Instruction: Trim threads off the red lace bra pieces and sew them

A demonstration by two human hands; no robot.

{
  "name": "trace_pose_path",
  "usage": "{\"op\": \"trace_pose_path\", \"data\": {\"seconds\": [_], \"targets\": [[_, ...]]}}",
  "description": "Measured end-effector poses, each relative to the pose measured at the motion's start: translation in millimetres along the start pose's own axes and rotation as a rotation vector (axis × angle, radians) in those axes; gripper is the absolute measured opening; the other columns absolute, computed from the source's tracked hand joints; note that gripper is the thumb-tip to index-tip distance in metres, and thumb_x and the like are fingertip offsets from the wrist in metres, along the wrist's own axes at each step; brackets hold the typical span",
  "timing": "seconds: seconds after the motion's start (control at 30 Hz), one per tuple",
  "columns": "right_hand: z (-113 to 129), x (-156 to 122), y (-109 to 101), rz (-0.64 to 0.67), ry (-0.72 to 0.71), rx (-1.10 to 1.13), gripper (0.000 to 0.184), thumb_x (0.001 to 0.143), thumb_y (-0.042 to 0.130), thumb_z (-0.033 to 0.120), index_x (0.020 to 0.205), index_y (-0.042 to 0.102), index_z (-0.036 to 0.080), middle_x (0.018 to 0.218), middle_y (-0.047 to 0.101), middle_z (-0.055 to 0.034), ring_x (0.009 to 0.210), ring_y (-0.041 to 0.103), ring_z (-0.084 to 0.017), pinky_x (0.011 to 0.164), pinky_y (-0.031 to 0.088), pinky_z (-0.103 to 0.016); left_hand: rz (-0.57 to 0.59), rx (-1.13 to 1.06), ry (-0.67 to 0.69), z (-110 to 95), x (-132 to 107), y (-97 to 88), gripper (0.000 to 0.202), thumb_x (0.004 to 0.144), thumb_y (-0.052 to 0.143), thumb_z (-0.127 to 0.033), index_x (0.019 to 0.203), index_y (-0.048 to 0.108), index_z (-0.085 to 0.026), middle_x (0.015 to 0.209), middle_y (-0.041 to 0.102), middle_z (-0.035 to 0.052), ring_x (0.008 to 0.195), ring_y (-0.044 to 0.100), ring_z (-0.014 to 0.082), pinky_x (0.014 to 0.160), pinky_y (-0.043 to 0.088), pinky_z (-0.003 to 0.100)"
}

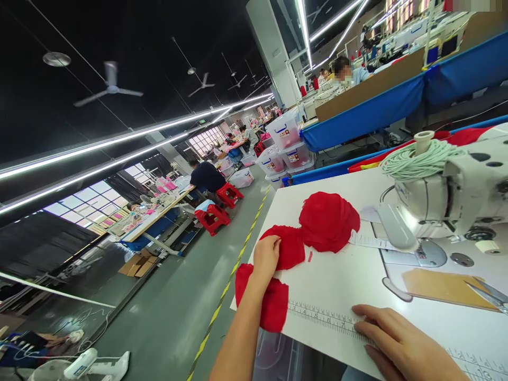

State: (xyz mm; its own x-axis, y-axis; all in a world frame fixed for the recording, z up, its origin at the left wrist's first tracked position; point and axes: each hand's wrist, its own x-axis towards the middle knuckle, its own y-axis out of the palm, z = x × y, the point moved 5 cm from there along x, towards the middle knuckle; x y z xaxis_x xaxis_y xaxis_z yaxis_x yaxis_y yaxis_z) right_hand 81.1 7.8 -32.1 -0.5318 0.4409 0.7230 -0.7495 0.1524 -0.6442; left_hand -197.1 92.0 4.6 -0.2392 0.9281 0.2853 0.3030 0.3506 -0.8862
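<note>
My left hand [265, 256] reaches out over the white sewing table [337, 280] and rests with curled fingers on a small stack of red fabric pieces [286, 246]. A bigger pile of red fabric pieces [328, 221] lies just beyond it. Another red piece [273, 301] hangs over the table's left edge under my forearm. My right hand [400, 344] lies flat, fingers stretched, on the table's near edge beside a printed ruler strip [321, 316], holding nothing.
A white sewing machine [448, 196] with a coil of pale green cord [416, 159] stands at the right. Brown card [440, 286] and scissors [490, 296] lie near it. Left is an aisle with yellow floor tape [226, 296], red stools [212, 217], stacked plastic bins [283, 151] and seated workers.
</note>
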Motion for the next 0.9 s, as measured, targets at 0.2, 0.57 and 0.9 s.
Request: {"op": "trace_pose_path", "data": {"seconds": [0.2, 0.57, 0.9], "targets": [[2, 2, -1, -0.005, -0.007, 0.023, 0.031, 0.083, 0.042, 0.009, 0.086, 0.072, 0.020, 0.089, 0.078, -0.0124, 0.072, 0.076, -0.019, 0.062, 0.062, -0.022, -0.191, -0.214, -0.070, 27, 10, -37.2, 0.015, 0.078, 0.054, -0.023, 0.066, 0.063, -0.020, 0.060, 0.059, -0.0018, 0.060, 0.055, 0.0161, 0.061, 0.040, 0.026], [-17, -22, 8, -0.013, 0.209, 0.380, 0.024, 0.085, 0.058, 0.016, 0.101, 0.072, 0.026, 0.101, 0.078, -0.0070, 0.085, 0.075, -0.020, 0.076, 0.061, -0.021, -0.934, -0.482, 0.053, -28, -13, -124.9, 0.020, 0.093, 0.041, -0.041, 0.092, 0.048, -0.022, 0.089, 0.050, -0.0002, 0.085, 0.050, 0.0153, 0.082, 0.041, 0.028], [-37, -32, 3, -0.158, 1.150, 1.510, 0.032, 0.079, 0.074, 0.045, 0.103, 0.077, 0.025, 0.105, 0.077, -0.0107, 0.096, 0.071, -0.030, 0.086, 0.056, -0.041, -0.011, -0.301, 0.700, -152, -121, 13.9, 0.010, 0.088, 0.048, -0.012, 0.088, 0.052, -0.022, 0.071, 0.059, 0.0009, 0.061, 0.055, 0.0150, 0.054, 0.040, 0.025]]}}
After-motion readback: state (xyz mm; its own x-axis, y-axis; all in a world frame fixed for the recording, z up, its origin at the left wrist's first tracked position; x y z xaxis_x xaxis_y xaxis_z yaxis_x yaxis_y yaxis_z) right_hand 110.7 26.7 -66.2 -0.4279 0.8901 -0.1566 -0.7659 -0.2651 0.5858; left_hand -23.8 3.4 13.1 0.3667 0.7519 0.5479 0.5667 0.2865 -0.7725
